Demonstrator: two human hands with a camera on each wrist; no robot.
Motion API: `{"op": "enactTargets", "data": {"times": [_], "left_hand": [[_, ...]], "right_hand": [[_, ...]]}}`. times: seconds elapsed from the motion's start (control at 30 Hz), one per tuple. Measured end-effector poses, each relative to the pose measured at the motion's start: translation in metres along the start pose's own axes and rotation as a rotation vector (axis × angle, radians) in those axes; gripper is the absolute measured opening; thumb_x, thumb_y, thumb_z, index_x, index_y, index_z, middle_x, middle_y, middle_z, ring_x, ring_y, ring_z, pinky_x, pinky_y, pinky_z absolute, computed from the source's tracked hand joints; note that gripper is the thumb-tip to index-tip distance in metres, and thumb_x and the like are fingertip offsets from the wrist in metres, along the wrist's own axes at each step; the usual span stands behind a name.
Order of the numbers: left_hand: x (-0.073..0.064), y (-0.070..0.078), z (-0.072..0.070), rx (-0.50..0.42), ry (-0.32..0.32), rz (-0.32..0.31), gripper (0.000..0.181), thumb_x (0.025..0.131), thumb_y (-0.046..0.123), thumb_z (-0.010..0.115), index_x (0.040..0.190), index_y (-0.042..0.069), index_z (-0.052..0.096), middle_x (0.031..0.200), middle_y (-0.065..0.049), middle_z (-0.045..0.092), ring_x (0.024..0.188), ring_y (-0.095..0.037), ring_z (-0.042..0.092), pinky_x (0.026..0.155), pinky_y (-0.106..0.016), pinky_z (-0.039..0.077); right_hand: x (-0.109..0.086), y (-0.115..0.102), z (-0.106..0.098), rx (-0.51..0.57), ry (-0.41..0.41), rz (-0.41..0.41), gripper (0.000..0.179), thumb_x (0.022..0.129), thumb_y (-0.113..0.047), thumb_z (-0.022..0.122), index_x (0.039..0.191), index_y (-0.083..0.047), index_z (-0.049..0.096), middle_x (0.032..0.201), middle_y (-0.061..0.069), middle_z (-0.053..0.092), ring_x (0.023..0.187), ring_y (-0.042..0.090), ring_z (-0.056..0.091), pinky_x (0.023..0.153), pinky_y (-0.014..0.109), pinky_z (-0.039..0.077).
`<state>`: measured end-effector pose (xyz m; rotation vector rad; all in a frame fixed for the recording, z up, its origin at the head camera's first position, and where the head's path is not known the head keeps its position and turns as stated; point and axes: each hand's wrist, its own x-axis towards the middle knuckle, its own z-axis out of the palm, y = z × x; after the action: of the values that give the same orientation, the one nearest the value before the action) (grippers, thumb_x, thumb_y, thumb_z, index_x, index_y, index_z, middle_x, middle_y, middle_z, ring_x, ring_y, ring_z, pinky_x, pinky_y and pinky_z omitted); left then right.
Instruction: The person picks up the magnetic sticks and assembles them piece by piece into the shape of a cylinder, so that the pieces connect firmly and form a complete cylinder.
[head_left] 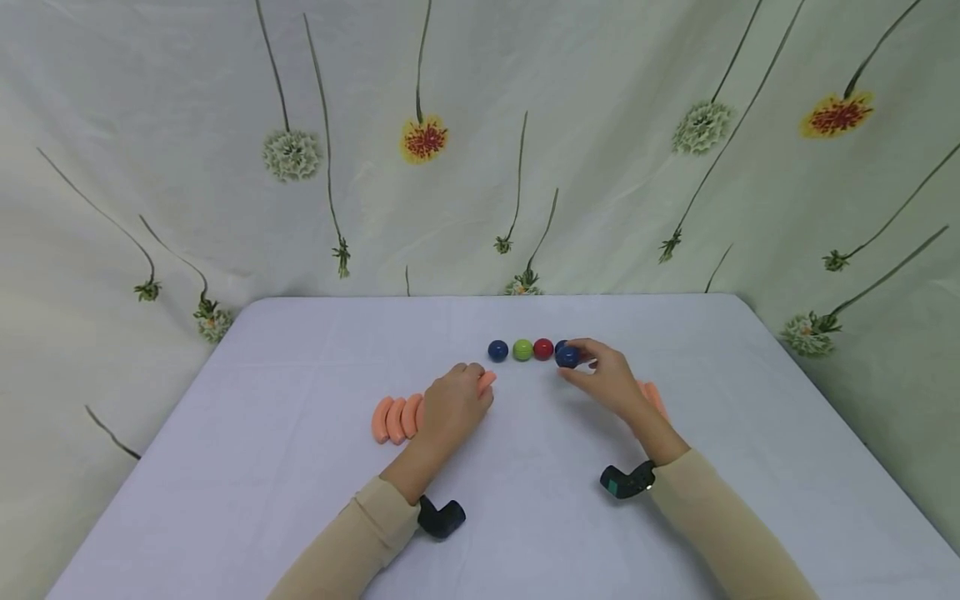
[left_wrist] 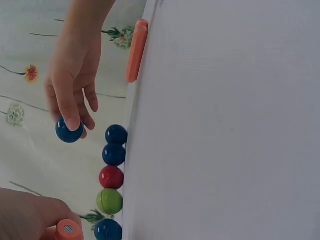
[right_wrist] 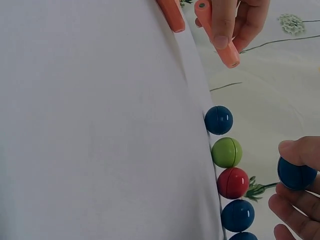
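- Nearest, two beige sleeves reach in over the white surface, with a black device at each wrist
- To the left, curved orange pieces lie side by side on the surface, the last ones partly covered by the left hand
- More orange pieces lie to the right, partly behind the right forearm
- Of the two hands, the left one pinches an orange piece between thumb and fingers, raised off the surface
- The right hand grips a blue ball by thumb and fingertips, lifted and apart from the row
- Beyond, a row of balls stands near the far edge: from the left blue, green, red and two more blue
- Farthest, a pale cloth printed with flowers hangs behind
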<state>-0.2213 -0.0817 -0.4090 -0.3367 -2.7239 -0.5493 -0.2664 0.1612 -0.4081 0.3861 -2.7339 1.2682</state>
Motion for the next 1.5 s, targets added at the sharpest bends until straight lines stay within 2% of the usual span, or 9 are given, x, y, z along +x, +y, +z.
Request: {"op": "enactTargets", "data": {"times": [0.2, 0.6, 0.83, 1.17, 1.5], "left_hand": [[0.002, 0.003, 0.004, 0.004, -0.014, -0.020, 0.020, 0.086, 0.017, 0.070, 0.102, 0.004, 0.068, 0.077, -0.005, 0.057, 0.056, -0.019, 0.048, 0.051, -0.031, 0.043], [0.003, 0.008, 0.005, -0.013, -0.042, -0.036, 0.027, 0.087, 0.018, 0.071, 0.109, 0.003, 0.069, 0.084, -0.007, 0.063, 0.062, -0.020, 0.053, 0.059, -0.033, 0.049], [0.003, 0.007, 0.009, -0.036, -0.066, -0.014, 0.027, 0.088, 0.020, 0.070, 0.110, 0.004, 0.069, 0.085, -0.006, 0.063, 0.064, -0.018, 0.053, 0.060, -0.031, 0.049], [0.002, 0.007, 0.009, -0.032, -0.051, 0.054, 0.022, 0.089, 0.022, 0.071, 0.106, 0.007, 0.072, 0.081, -0.005, 0.064, 0.060, -0.016, 0.053, 0.054, -0.029, 0.047], [0.001, 0.005, 0.013, -0.020, -0.019, 0.099, 0.021, 0.091, 0.024, 0.069, 0.104, 0.008, 0.072, 0.081, -0.004, 0.065, 0.060, -0.016, 0.057, 0.053, -0.029, 0.049]], "right_hand": [[-0.002, -0.003, 0.006, 0.009, -0.004, -0.050, 0.046, 0.085, -0.015, 0.076, 0.125, 0.002, 0.060, 0.108, 0.016, 0.067, 0.100, 0.029, 0.061, 0.089, 0.046, 0.048], [-0.003, -0.010, 0.020, 0.041, -0.032, -0.007, 0.046, 0.084, -0.020, 0.077, 0.125, -0.004, 0.062, 0.106, 0.012, 0.066, 0.102, 0.030, 0.059, 0.087, 0.046, 0.050], [-0.004, -0.013, 0.029, 0.063, -0.036, -0.062, 0.045, 0.084, -0.017, 0.077, 0.123, -0.001, 0.062, 0.103, 0.011, 0.067, 0.099, 0.028, 0.060, 0.087, 0.046, 0.049], [-0.004, -0.014, 0.039, 0.060, -0.046, -0.167, 0.040, 0.081, -0.015, 0.079, 0.116, 0.000, 0.066, 0.098, 0.009, 0.068, 0.090, 0.024, 0.063, 0.084, 0.044, 0.051], [-0.006, -0.014, 0.048, 0.048, -0.083, -0.175, 0.042, 0.081, -0.014, 0.079, 0.117, 0.001, 0.065, 0.104, 0.010, 0.068, 0.092, 0.024, 0.063, 0.084, 0.043, 0.051]]}}
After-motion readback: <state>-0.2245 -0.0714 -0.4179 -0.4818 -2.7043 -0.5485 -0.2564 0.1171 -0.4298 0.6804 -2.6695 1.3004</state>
